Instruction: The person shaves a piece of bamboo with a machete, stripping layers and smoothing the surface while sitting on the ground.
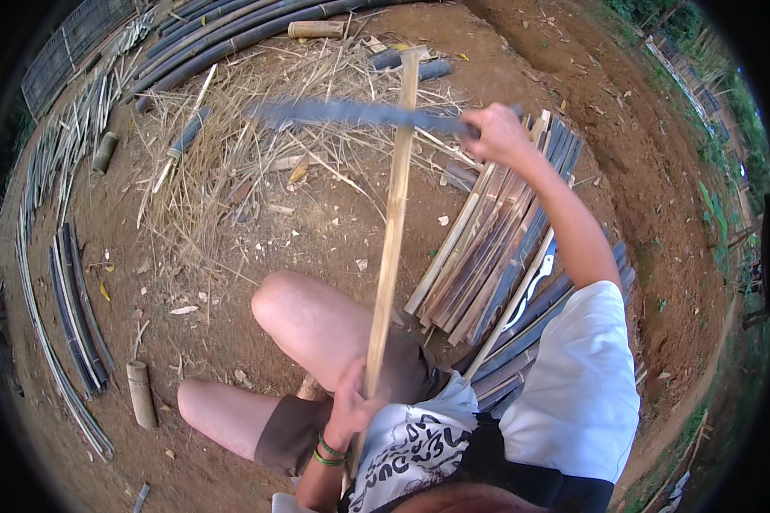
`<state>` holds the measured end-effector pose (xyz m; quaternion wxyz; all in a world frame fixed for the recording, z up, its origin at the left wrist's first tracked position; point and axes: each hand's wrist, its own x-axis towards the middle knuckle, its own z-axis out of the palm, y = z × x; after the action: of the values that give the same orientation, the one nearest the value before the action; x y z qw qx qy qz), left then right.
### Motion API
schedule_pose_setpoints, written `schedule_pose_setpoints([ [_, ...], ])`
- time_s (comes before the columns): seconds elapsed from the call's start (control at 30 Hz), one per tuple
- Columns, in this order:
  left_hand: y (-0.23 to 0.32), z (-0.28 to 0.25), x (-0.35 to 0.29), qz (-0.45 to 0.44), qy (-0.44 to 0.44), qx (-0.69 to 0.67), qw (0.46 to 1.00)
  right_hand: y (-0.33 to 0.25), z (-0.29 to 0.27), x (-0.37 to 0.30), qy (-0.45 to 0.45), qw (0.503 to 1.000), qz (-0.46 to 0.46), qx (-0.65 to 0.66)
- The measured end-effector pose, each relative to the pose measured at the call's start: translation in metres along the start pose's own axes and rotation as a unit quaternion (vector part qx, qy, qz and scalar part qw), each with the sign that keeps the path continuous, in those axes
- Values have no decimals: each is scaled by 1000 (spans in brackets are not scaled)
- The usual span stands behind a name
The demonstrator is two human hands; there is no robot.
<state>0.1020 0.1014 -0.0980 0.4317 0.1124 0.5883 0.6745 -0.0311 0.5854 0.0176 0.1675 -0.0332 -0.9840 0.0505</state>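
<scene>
My left hand (351,409) is closed round the lower part of a long pale bamboo strip (391,231), close to my lap. The strip slants up and away from me, its far end standing over the shavings. Stretched out to the far right, my right hand (498,135) grips the handle of a machete (334,112). The machete's long grey blade points left, blurred by motion, and crosses the strip near its far end. Whether blade and strip touch, I cannot tell.
Split bamboo pieces (496,244) lie stacked at the right, with darker bamboo lengths (513,368) and a white curved object (532,289) beside them. Shavings (222,162) cover the ground ahead. Dark poles (231,47) lie beyond; thin strips (56,162) and a short bamboo section (141,395) are left.
</scene>
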Motion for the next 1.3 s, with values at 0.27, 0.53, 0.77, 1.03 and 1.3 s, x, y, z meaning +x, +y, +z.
schedule_pose_setpoints([
  [0.27, -12, 3, -2, 30, 6, 29, 999, 19, -30, 15, 23, 996, 76, -41],
  [0.53, 9, -13, -3, -19, -76, -6, 997, 47, 31, 14, 89, 968, 208, 111],
  [0.77, 30, -21, 1, -34, -209, -194, 958, -82, 56, 3, 130, 714, 252, 640],
  [1.03, 50, -28, -2, -81, -83, -64, 991, -108, 28, 11, 224, 716, 220, 624],
  [1.3, 58, 5, 6, 54, 89, 7, 995, -108, -2, 8, 177, 808, 207, 522],
])
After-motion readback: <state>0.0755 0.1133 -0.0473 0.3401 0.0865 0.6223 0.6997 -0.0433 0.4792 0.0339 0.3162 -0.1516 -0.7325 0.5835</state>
